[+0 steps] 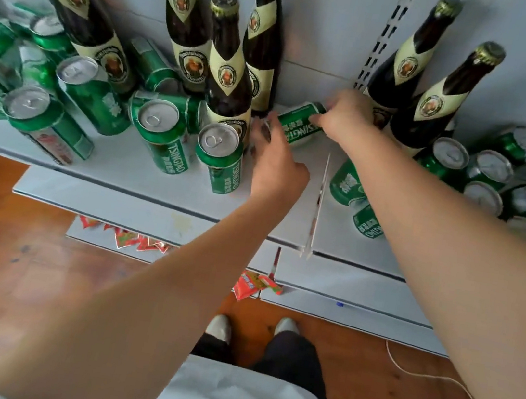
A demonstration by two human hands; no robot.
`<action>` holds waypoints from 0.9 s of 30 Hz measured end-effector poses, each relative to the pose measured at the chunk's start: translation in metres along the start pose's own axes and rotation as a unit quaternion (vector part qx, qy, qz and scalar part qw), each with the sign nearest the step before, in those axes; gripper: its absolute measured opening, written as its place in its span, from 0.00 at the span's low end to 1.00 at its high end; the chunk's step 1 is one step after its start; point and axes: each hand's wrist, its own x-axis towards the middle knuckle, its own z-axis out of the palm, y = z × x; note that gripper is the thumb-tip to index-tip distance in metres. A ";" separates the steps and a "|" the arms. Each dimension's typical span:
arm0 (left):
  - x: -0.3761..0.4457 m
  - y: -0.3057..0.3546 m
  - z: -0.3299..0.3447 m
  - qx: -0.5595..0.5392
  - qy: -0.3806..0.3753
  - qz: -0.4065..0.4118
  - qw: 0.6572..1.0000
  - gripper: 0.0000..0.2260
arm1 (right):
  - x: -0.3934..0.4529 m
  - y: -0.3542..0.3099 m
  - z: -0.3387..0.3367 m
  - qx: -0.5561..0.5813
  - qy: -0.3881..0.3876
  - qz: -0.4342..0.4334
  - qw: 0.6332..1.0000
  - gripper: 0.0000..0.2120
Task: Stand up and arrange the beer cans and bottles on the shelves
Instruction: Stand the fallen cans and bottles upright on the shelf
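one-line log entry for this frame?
right hand: holds tilted Tsingtao can | left hand: at can's other end, grip unclear | shelf: cans, bottles mixed

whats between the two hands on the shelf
A green can lying on its side, gripped by the right hand and touched by the left hand; head view.

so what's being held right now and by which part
A lying green can: right hand grips its far end, left hand touches its near end.
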 end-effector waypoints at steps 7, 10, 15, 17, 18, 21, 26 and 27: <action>-0.003 0.003 -0.004 -0.047 -0.038 -0.001 0.998 0.38 | -0.022 -0.022 -0.029 0.024 0.060 -0.094 0.993 0.13; -0.004 -0.001 -0.002 -0.032 -0.038 0.001 0.999 0.35 | -0.038 -0.022 -0.028 0.028 0.046 -0.145 0.988 0.08; -0.007 -0.008 -0.011 -0.009 -0.103 0.015 0.995 0.34 | -0.058 -0.009 -0.006 0.025 0.038 -0.203 0.978 0.11; -0.015 -0.011 -0.020 0.004 -0.135 0.022 0.991 0.31 | -0.057 -0.008 -0.003 0.031 0.051 -0.197 0.979 0.13; -0.021 -0.013 -0.026 0.008 -0.148 0.027 0.989 0.28 | -0.057 -0.007 -0.002 0.025 0.055 -0.193 0.979 0.13; -0.044 -0.021 -0.052 -0.024 -0.135 0.080 0.987 0.16 | -0.064 -0.011 -0.003 0.007 0.115 -0.208 0.971 0.09; -0.072 -0.035 -0.119 -0.016 0.103 0.198 0.975 0.08 | -0.113 -0.044 0.005 0.116 0.220 -0.233 0.940 0.15; -0.070 -0.039 -0.132 -0.009 0.153 0.194 0.969 0.07 | -0.122 -0.050 0.013 0.117 0.202 -0.233 0.944 0.20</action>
